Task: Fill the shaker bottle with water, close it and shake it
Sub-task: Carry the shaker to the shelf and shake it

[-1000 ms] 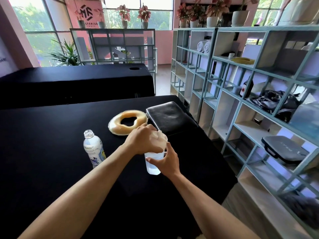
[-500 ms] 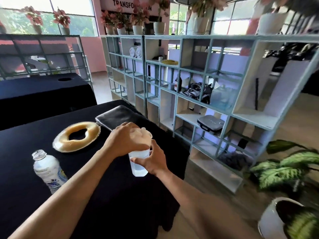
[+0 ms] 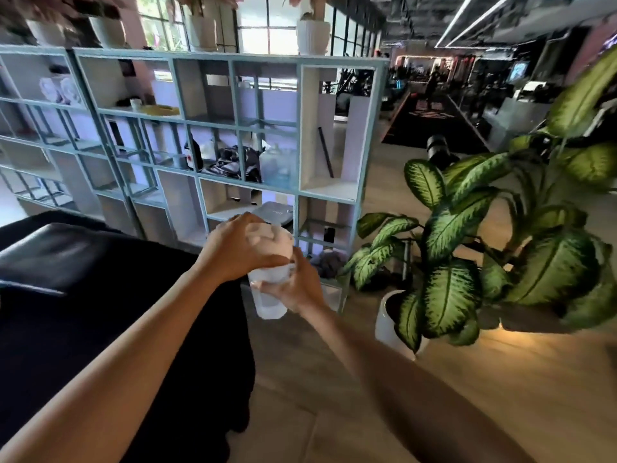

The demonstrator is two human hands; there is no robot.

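Observation:
I hold a clear plastic shaker bottle upright in the air, past the table's right edge and above the wooden floor. Water shows in its lower part. My left hand wraps over the white lid from above and covers most of it. My right hand grips the bottle's body from the right side. The image is blurred, so I cannot tell how tightly the lid sits.
A black-covered table with a black cushion lies at my left. A light-blue open shelf unit stands straight ahead. A large potted plant in a white pot fills the right. Wooden floor spreads below.
The view has swung to the right, away from the table. The water bottle and the ring cushion have left the frame. Both hands carried the shaker off the table's edge, keeping their grip.

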